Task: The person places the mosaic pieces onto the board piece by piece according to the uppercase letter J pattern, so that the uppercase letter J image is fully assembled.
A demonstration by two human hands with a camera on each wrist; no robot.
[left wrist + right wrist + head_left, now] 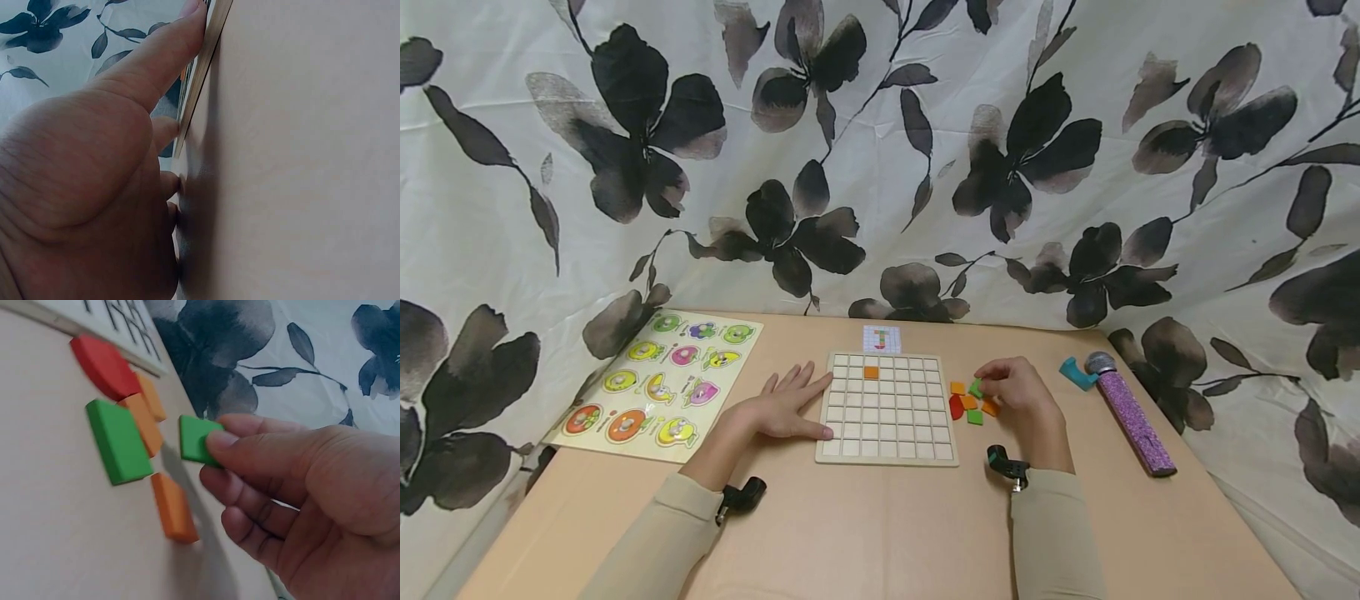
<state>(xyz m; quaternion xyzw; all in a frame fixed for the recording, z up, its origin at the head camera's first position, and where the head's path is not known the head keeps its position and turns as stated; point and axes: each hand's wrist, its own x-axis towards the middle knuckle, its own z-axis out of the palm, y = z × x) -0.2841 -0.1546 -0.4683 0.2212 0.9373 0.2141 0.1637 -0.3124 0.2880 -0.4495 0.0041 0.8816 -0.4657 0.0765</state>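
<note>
My right hand (1018, 392) pinches a green square tile (195, 439) between thumb and fingers, raised a little off the table. Just below it lie a red tile with a curved edge (105, 365), another green tile (119, 442) and several orange tiles (174, 509). Left of these pieces is the white grid board (887, 424), with one orange tile (871, 372) in a cell of its second row. Fingers spread, my left hand (782, 406) rests beside the board, its thumb and index finger touching the left edge. In the left wrist view, the thumb (169, 53) lies against the board's rim.
A small printed card (882, 339) lies behind the board. To the left is a sheet of fruit pictures (692, 392). On the right are a purple glittery microphone (1135, 421) and a teal piece (1078, 374). A floral cloth (880, 167) hangs behind the table.
</note>
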